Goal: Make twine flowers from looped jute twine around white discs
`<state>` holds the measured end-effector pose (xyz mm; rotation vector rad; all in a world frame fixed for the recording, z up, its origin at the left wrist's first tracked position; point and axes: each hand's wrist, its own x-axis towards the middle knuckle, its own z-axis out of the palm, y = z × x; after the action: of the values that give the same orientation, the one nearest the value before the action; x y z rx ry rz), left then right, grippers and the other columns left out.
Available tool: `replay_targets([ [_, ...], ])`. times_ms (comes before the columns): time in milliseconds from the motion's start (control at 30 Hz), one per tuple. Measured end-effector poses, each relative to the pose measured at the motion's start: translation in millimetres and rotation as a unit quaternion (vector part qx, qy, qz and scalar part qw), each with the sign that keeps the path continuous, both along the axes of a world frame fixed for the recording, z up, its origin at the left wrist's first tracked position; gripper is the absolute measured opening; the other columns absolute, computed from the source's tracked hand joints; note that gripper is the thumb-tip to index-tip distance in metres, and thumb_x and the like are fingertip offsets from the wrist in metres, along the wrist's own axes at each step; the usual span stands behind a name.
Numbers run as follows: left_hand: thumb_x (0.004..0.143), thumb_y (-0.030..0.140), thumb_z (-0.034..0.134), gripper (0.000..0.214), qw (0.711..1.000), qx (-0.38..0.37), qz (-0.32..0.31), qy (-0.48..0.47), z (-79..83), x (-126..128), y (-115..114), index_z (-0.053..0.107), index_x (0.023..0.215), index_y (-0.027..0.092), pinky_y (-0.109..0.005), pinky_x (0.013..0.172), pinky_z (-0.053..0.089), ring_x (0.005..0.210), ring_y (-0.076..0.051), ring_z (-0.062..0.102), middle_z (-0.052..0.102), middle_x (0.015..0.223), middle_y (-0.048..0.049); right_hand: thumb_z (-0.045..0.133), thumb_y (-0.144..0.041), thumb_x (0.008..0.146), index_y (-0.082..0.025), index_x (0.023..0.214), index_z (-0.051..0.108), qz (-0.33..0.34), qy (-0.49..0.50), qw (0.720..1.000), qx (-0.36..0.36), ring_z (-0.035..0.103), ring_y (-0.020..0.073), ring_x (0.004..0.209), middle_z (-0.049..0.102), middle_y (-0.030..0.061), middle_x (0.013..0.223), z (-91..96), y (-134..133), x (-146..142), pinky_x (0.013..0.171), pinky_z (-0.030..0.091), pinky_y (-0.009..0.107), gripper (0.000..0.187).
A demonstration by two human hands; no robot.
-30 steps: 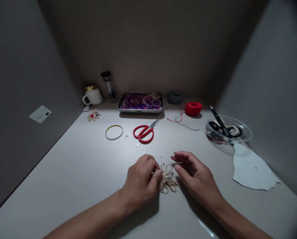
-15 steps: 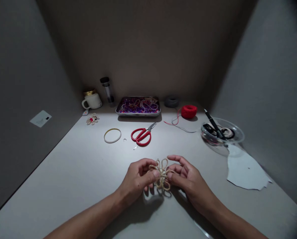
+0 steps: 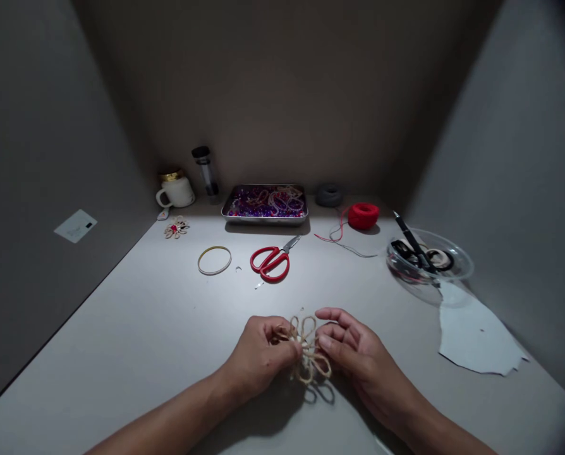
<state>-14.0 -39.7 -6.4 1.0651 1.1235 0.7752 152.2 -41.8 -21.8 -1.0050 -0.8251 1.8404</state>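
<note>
A flower of looped tan twine [image 3: 321, 365] with a pale centre is held just above the table, its shadow falling below it. My left hand [image 3: 263, 354] pinches its left side, the thumb pressed near the centre and some loops hidden behind the fingers. On the other side, my right hand [image 3: 358, 354] has thumb and fingertips closed at the right-hand loops, with the index finger stretched out above. Red-handled scissors [image 3: 275, 262] lie beyond the hands, blades pointing away to the right. Left of them is a thin ring [image 3: 215, 260], like a bangle.
A metal tray of beads [image 3: 265, 220] stands at the back, with a red yarn ball [image 3: 363, 216] and grey yarn [image 3: 328, 195] to its right. A clear bowl [image 3: 462, 265] and pale sheet [image 3: 481, 335] are right; a mug [image 3: 178, 192] and another twine flower [image 3: 176, 227] left.
The twine flower has tilted and shifted slightly toward me in view, its lower loops now spread to the lower right. My right fingertips have drawn back a little from its centre.
</note>
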Motion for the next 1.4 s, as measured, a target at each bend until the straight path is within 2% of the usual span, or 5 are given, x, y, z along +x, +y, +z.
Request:
replay_targets([
  [300, 0.060, 0.027, 0.068, 0.022, 0.980, -0.080, -0.046, -0.177, -6.4, -2.2, -6.7, 0.052, 0.059, 0.011, -0.021, 0.042, 0.012, 0.043, -0.004, 0.025, 0.040, 0.050, 0.0040, 0.080, -0.032, 0.060, -0.014, 0.077, 0.057, 0.055, 0.006, 0.998, -0.027, 0.052, 0.0081, 0.053, 0.059, -0.0018, 0.061, -1.4, -1.8, -5.4, 0.053, 0.039, 0.019, 0.033],
  [533, 0.067, 0.023, 0.060, 0.020, 0.991, -0.015, 0.082, -0.105, -13.4, 0.2, -2.9, 0.045, 0.056, 0.015, -0.020, 0.041, 0.017, 0.041, -0.004, 0.024, 0.035, 0.046, 0.0071, 0.068, -0.043, 0.071, -0.014, 0.079, 0.062, 0.050, 0.019, 0.998, -0.020, 0.053, 0.0112, 0.060, 0.057, 0.0018, 0.070, 2.2, 0.1, -2.2, 0.050, 0.046, 0.022, 0.031],
  [733, 0.062, 0.031, 0.064, 0.025, 0.993, -0.055, 0.027, -0.102, -13.2, -1.1, -0.5, 0.045, 0.056, 0.016, -0.020, 0.040, 0.015, 0.039, -0.004, 0.024, 0.035, 0.042, 0.0070, 0.076, -0.049, 0.057, -0.015, 0.058, 0.052, 0.087, -0.022, 0.996, 0.001, 0.044, 0.0052, 0.036, 0.051, -0.0039, 0.044, -17.4, 0.8, -3.7, 0.039, 0.034, 0.017, 0.042],
  [1033, 0.046, 0.019, 0.050, 0.005, 0.997, -0.059, 0.045, -0.037, -13.3, 5.9, 1.7, 0.046, 0.048, 0.016, -0.020, 0.038, 0.021, 0.037, -0.005, 0.028, 0.036, 0.039, 0.0069, 0.071, -0.049, 0.065, -0.014, 0.080, 0.065, -0.014, -0.023, 1.000, -0.003, 0.051, 0.0091, 0.050, 0.059, 0.0025, 0.071, -6.7, 8.0, 3.2, 0.040, 0.041, 0.019, 0.038],
  [1400, 0.055, 0.014, 0.049, 0.008, 0.997, -0.002, -0.074, 0.032, 2.1, 7.0, -12.6, 0.055, 0.054, 0.011, -0.021, 0.046, 0.032, 0.048, -0.009, 0.040, 0.047, 0.050, 0.0014, 0.075, -0.045, 0.060, -0.013, 0.061, 0.055, 0.083, -0.119, 0.989, 0.007, 0.041, 0.0061, 0.044, 0.049, -0.0039, 0.048, 1.5, 2.5, -3.6, 0.044, 0.030, 0.018, 0.037],
])
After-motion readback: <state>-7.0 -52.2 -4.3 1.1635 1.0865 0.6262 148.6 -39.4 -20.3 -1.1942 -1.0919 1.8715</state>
